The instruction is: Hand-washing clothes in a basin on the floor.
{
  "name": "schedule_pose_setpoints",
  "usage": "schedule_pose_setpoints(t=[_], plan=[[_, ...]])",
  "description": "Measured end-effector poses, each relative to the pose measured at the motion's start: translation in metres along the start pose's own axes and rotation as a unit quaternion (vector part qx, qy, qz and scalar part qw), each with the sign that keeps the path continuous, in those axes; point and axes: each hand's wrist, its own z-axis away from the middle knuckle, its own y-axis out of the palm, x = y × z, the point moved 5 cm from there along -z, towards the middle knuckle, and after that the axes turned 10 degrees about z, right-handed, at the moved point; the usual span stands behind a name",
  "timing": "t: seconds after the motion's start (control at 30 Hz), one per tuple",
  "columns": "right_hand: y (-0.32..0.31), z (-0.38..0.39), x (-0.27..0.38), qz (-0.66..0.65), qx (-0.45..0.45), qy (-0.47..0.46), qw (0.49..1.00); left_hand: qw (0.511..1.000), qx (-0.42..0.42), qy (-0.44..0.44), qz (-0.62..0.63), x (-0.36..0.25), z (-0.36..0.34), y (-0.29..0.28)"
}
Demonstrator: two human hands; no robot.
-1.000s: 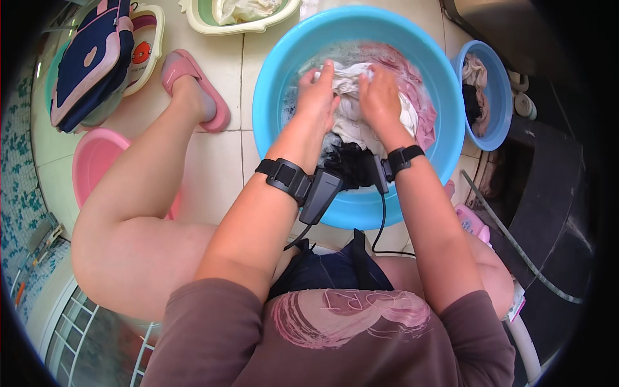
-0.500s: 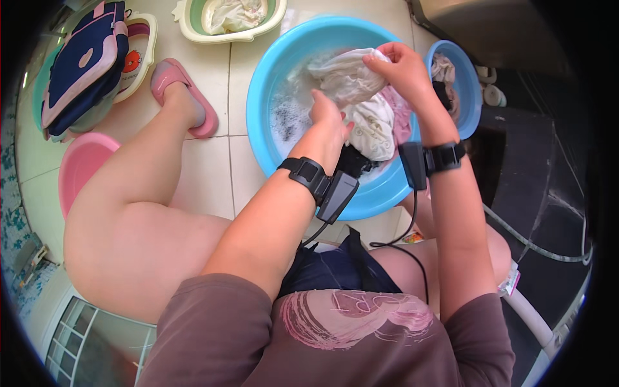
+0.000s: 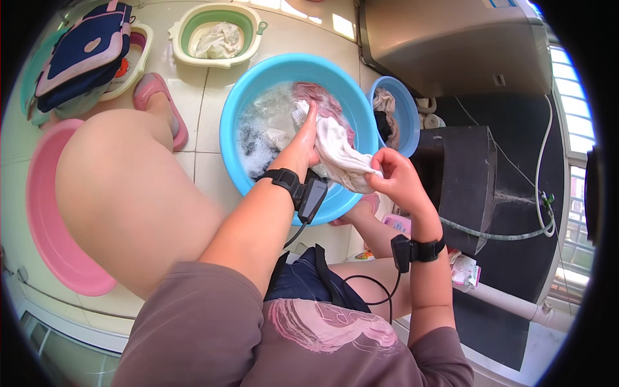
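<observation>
A large blue basin [image 3: 230,138] holds soapy water and wet laundry. My right hand [image 3: 396,174] pinches one end of a wet white garment [image 3: 342,153] at the basin's near right rim, fingers closed on it. From there the garment stretches back over the water to my left hand [image 3: 302,143]. That hand lies against it above the basin, its fingers straight and upright; part of the cloth is hidden behind them. A pink garment [image 3: 319,97] lies in the water just beyond. Dark cloth shows through suds at the left, partly covered by my left forearm.
A smaller blue basin [image 3: 407,122] with clothes stands to the right, beside a dark block [image 3: 451,184] and a hose [image 3: 496,237]. A green-and-white basin [image 3: 187,39] with white cloth sits behind. To the left are a pink basin [image 3: 40,206] and a navy backpack [image 3: 84,58].
My right hand has drawn the white garment toward me and down to the basin's near rim, stretching it out. My left hand has come against the cloth. The whole view has shifted to the right.
</observation>
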Motion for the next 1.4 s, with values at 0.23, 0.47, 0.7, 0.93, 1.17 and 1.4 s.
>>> schedule_pose_setpoints(t=[0.23, 0.47, 0.7, 0.93, 1.17, 1.4], plan=[[0.075, -0.050, -0.112, -0.466, -0.074, 0.258, 0.843, 0.998, 0.002, 0.020, -0.065, 0.009, 0.002, 0.006], [0.142, -0.025, -0.068, -0.775, 0.096, 0.210, 0.589, 0.906, -0.063, 0.090, -0.408, 0.014, 0.016, -0.008], [0.158, -0.030, -0.082, -0.770, 0.123, 0.217, 0.587, 0.463, -0.217, 0.060, -0.857, -0.007, 0.022, 0.005], [0.144, -0.040, -0.061, -0.804, 0.014, 0.220, 0.552, 0.842, -0.113, 0.027, -0.527, -0.016, 0.011, -0.014], [0.116, -0.037, -0.057, -0.793, 0.051, 0.142, 0.590, 0.948, 0.060, 0.019, -0.313, -0.010, 0.005, 0.006], [0.118, -0.030, -0.072, -0.532, 0.181, 0.182, 0.807, 0.868, 0.006, 0.047, -0.493, -0.024, 0.008, 0.029]])
